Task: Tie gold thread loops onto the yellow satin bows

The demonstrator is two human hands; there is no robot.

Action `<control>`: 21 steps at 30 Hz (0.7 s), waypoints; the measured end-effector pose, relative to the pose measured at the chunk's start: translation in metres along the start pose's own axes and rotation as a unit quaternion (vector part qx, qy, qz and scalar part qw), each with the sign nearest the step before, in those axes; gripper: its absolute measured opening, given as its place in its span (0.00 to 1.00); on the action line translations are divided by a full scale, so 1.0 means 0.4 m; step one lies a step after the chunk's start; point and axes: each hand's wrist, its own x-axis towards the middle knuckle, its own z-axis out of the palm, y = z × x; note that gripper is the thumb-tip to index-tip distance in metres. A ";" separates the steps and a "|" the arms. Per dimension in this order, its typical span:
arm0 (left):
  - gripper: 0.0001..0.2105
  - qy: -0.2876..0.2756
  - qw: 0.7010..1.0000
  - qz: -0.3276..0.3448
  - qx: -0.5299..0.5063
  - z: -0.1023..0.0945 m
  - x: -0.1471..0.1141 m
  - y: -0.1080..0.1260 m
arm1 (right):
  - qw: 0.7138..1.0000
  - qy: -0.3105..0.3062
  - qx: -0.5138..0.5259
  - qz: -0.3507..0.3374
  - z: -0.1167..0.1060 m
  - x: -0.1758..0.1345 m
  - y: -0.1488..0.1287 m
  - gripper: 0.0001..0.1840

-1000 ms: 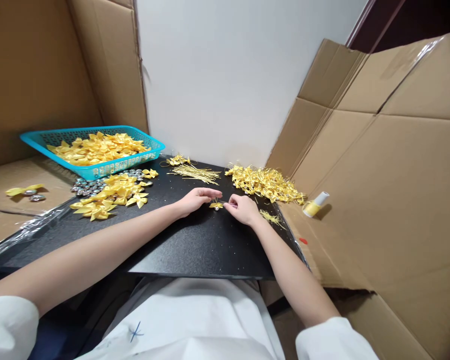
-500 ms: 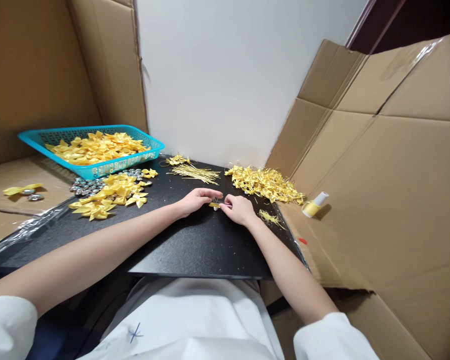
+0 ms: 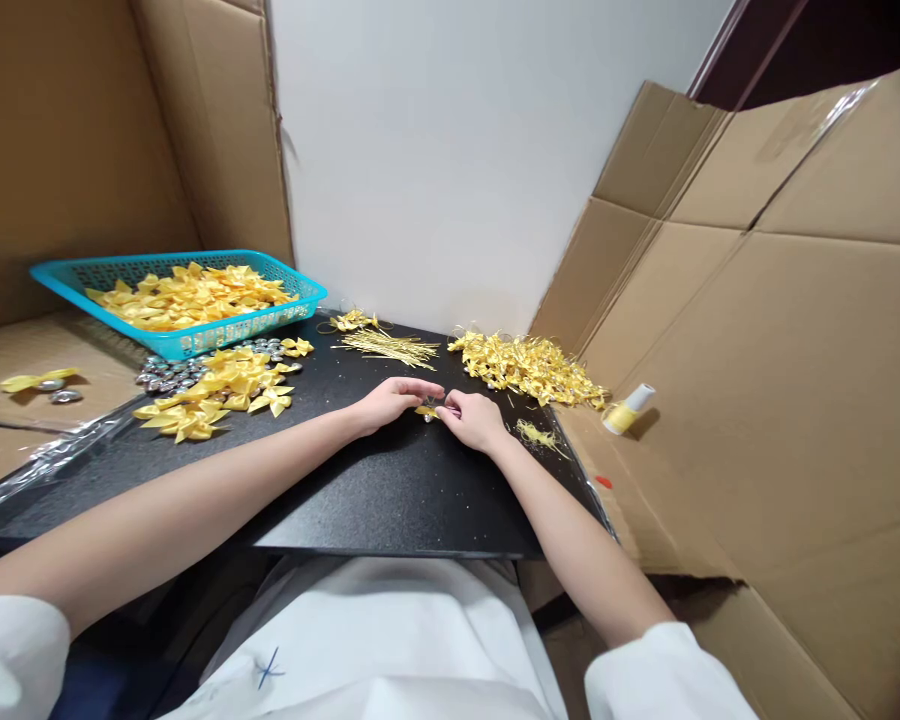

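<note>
Between my two hands, close to the tabletop, is a small yellow ribbon bow [image 3: 424, 411] with a shiny silver piece on its underside. My right hand [image 3: 476, 421] is closed, its thumb and fingers pinched at the bow's right side. A pinkish bit shows at those fingertips, too small to name. My left hand [image 3: 391, 404] reaches in from the left with its fingers stretched out over the bow. A thin wire seems to rise between the hands; whether the left fingertips touch it I cannot tell.
A blue basket [image 3: 247, 322] of yellow bows stands back left. Before it lie loose bows [image 3: 232, 380] and silver buttons [image 3: 166, 374]. Gold wire ties [image 3: 390, 347], a heap of wired bows [image 3: 525, 366] and yellow scraps [image 3: 538, 436] lie beyond and right. A thread spool [image 3: 628, 410] stands by the cardboard.
The whole view has shifted very slightly to the left. Both hands stay around the bow in nearly the same pose.
</note>
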 end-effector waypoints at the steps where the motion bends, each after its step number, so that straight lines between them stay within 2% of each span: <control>1: 0.18 0.000 1.000 0.000 -0.002 0.000 0.000 0.000 | 1.000 -0.001 -0.002 0.000 0.000 0.000 0.000 0.16; 8: 0.18 0.010 1.000 0.014 0.004 0.006 -0.002 0.013 | 1.000 -0.014 0.001 0.013 -0.001 -0.001 -0.001 0.15; 10: 0.18 0.044 0.998 0.039 0.010 0.002 -0.002 0.021 | 1.000 -0.014 0.014 0.019 -0.020 -0.006 0.006 0.15; 12: 0.17 0.108 0.992 0.057 0.020 -0.013 0.000 0.027 | 0.999 0.005 0.031 0.034 -0.054 -0.024 0.029 0.15; 14: 0.17 0.178 0.981 0.048 0.060 -0.038 0.004 0.028 | 0.996 0.039 0.048 0.067 -0.097 -0.062 0.075 0.15; 16: 0.16 0.221 0.963 0.008 0.157 -0.069 0.008 0.024 | 0.988 0.070 0.058 0.127 -0.134 -0.127 0.146 0.13; 19: 0.18 0.199 0.926 -0.044 0.318 -0.104 0.009 0.016 | 0.961 0.113 0.042 0.248 -0.157 -0.262 0.280 0.12; 21: 0.19 0.170 0.895 -0.058 0.409 -0.111 0.006 0.013 | 0.945 0.141 0.008 0.294 -0.146 -0.353 0.366 0.13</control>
